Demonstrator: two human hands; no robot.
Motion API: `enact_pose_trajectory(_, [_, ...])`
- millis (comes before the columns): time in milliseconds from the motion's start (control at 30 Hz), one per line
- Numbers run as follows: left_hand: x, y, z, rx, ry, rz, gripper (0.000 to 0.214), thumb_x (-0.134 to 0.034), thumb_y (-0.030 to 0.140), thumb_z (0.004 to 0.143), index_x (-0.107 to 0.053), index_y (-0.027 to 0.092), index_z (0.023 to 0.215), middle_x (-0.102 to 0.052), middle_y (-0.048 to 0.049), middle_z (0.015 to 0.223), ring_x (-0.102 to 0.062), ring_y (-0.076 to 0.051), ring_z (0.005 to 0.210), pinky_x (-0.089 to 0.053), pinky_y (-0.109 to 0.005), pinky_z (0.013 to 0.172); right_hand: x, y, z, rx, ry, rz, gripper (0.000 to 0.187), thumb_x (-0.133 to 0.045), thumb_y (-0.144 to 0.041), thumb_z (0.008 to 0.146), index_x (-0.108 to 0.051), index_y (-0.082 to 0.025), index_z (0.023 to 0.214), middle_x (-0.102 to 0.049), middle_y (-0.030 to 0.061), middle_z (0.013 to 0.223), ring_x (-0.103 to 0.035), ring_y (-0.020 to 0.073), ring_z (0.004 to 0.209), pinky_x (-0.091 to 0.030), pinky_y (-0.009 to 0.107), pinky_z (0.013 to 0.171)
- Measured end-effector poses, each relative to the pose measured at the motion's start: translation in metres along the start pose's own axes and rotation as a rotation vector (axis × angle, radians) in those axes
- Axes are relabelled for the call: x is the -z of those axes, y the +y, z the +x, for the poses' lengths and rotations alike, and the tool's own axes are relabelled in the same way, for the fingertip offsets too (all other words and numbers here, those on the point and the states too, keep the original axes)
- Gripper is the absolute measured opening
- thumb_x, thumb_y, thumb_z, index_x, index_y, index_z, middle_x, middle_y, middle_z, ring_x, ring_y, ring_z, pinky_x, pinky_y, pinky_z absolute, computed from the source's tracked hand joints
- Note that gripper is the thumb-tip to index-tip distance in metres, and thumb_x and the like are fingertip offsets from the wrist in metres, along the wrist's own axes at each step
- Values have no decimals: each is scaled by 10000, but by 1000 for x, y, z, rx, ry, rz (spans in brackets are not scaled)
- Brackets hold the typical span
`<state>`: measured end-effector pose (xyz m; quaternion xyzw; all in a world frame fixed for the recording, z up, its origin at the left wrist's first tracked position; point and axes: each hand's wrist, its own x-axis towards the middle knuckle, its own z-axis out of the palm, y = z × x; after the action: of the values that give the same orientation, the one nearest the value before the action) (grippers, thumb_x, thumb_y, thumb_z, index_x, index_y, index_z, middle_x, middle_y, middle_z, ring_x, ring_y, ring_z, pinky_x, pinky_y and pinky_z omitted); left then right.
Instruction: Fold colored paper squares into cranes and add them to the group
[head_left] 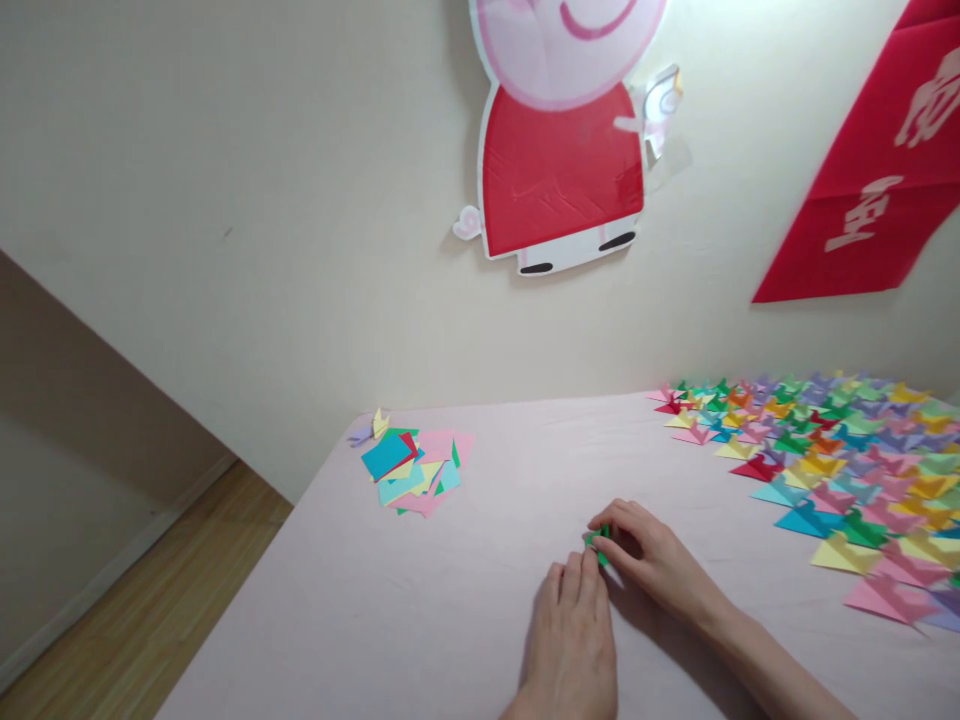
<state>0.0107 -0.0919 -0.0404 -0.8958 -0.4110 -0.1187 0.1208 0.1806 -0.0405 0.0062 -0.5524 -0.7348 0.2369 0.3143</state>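
Observation:
A small piece of folded green paper point(602, 548) is at the front middle of the table, largely covered by fingers. My right hand point(651, 552) pinches it from the right between thumb and bent fingers. From the near side, my left hand point(574, 622) has its fingers together and its fingertips against the paper's lower edge; its thumb is hidden. How far the paper is folded cannot be made out.
Many folded paper cranes point(847, 470) in mixed colours stand in rows on the right. A loose pile of coloured paper sheets point(401, 485) lies at the back left, beside a yellow crane point(380, 424). The pink-covered table point(337, 610) meets a wall bearing a cartoon cutout point(562, 170).

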Motion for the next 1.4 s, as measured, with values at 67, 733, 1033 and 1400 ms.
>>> enact_pose_trajectory(67, [0, 0, 0, -2, 3, 2, 505, -458, 213, 885, -531, 13, 1343, -476, -154, 1456, -431, -285, 1302, -420, -417, 1052, 1, 1, 0, -19, -9, 68, 181, -498, -291, 867, -666, -224, 870, -662, 43, 823, -611, 213, 798, -487, 365, 764])
enact_pose_trajectory(733, [3, 1, 2, 30, 3, -2, 483, -424, 205, 903, -537, 40, 1343, -470, -127, 1466, -460, -261, 1298, -426, -405, 1049, 4, 3, 5, -64, 54, 27, 239, -489, -388, 886, -667, -239, 829, -691, 46, 823, -604, 240, 841, -480, 392, 782])
enact_pose_trajectory(1033, [9, -1, 3, 19, -64, -1, 501, -435, 237, 921, -499, 44, 1379, -458, -142, 1473, -453, -265, 1310, -407, -401, 1059, -2, 15, 12, -120, 1, -80, 192, -554, -309, 838, -661, -236, 697, -670, 46, 800, -548, 243, 820, -415, 398, 777])
enact_pose_trajectory(1400, [15, -5, 3, 88, -9, -89, 487, -460, 309, 948, -489, 129, 1399, -461, -92, 1478, -450, -259, 1288, -393, -413, 1040, -3, 14, 12, -72, -52, -121, 184, -642, -361, 828, -605, -227, 709, -646, 30, 819, -519, 235, 847, -382, 381, 785])
